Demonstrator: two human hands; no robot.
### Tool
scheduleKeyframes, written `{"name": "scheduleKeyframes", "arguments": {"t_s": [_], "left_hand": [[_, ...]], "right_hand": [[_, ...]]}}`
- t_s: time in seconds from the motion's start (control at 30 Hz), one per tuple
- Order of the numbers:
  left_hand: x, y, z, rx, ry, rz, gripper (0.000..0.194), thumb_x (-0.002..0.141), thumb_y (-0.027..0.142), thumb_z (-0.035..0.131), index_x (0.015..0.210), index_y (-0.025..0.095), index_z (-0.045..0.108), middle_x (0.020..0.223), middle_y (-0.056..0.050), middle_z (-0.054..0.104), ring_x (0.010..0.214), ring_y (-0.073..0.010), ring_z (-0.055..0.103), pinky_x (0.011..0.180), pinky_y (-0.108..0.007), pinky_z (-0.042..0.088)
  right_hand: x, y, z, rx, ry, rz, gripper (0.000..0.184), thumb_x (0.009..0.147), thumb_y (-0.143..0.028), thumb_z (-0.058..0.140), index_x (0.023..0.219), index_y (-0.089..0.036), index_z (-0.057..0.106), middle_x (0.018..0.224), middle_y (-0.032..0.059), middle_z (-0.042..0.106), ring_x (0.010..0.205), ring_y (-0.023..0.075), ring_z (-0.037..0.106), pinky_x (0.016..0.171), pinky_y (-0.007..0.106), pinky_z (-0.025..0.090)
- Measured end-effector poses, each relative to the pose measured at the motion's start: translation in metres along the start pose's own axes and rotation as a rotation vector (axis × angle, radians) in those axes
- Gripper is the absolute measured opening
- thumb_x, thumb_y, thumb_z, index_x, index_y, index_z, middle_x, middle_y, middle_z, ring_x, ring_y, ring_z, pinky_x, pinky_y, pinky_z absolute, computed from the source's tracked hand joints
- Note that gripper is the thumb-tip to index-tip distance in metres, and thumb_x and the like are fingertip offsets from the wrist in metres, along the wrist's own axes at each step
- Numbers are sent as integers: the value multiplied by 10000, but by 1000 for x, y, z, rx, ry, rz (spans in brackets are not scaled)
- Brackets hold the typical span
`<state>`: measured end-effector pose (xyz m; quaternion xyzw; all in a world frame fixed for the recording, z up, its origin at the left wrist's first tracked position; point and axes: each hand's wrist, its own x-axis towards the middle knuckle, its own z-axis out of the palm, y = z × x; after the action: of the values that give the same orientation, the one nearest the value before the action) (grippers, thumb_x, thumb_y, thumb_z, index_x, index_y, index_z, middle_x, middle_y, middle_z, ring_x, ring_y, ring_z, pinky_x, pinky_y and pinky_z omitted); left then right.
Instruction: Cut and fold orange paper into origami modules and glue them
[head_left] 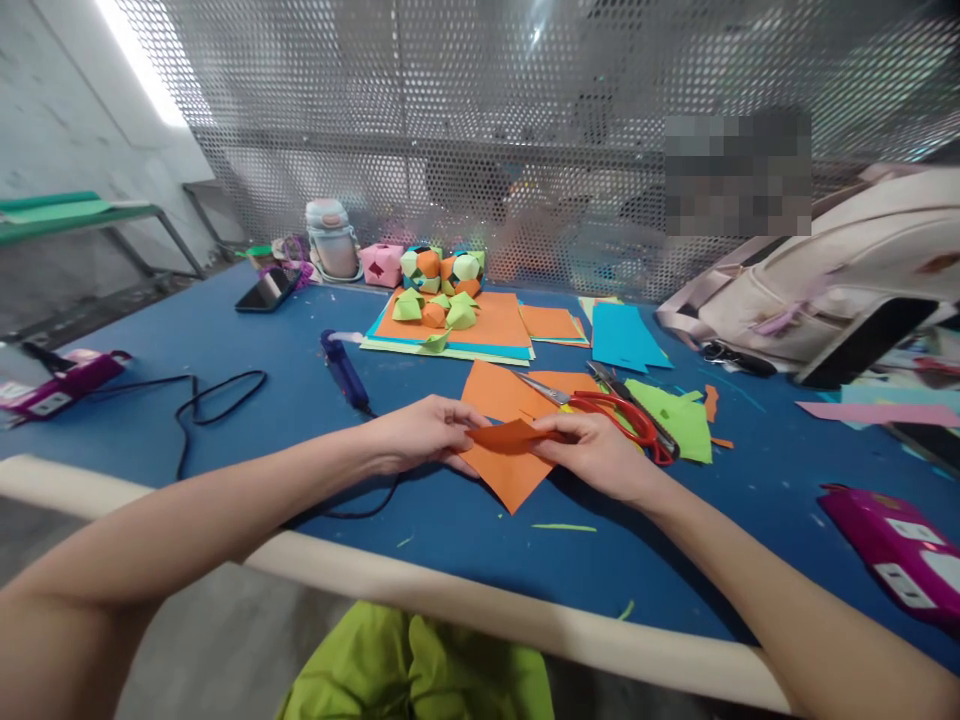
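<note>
A sheet of orange paper (512,470), partly folded over at its top, is held between my two hands above the blue table. My left hand (427,432) pinches its left corner, and my right hand (596,450) pinches the right one. Just behind lie flat orange paper (487,385) and red-handled scissors (626,415), the blades pointing left. Beside them are a dark cutter-like tool (641,405) and a green paper piece (694,425). To the left of the paper rests a blue glue gun (345,370) with its cord.
Folded paper balls (442,270) and a pink paper box (382,264) stand at the back near a bottle (332,240). Stacked coloured sheets (487,318) lie before them. A backpack (810,270) sits at right; purple power strips (896,550) lie on both sides. A phone (268,289) is back left.
</note>
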<state>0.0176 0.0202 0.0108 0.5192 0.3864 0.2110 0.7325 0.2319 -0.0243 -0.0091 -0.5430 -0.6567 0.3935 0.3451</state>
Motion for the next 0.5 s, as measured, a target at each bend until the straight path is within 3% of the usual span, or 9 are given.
{"name": "scheduleKeyframes", "arguments": {"t_s": [0.2, 0.4, 0.5], "left_hand": [[1, 9, -6, -126, 24, -94, 211, 595, -56, 527, 677, 80, 665, 696, -70, 661, 641, -144, 648, 589, -256, 580], [-1, 13, -9, -93, -2, -54, 267, 595, -41, 483, 699, 67, 705, 753, -96, 696, 666, -125, 660, 638, -200, 563], [-3, 12, -9, -73, -27, -10, 262, 591, -11, 495, 700, 72, 718, 764, -104, 711, 688, -129, 660, 671, -206, 551]], "right_hand": [[2, 11, -6, 88, -1, 43, 230, 708, -309, 616, 862, -204, 751, 702, 10, 710, 601, 143, 618, 612, 281, 501], [1, 14, -7, 412, -60, 90, 215, 693, -251, 625, 853, -174, 745, 613, 15, 699, 554, 159, 663, 625, 299, 533], [0, 11, -7, 358, -22, 77, 206, 696, -231, 601, 834, -186, 747, 659, 18, 716, 570, 156, 667, 634, 294, 533]]}}
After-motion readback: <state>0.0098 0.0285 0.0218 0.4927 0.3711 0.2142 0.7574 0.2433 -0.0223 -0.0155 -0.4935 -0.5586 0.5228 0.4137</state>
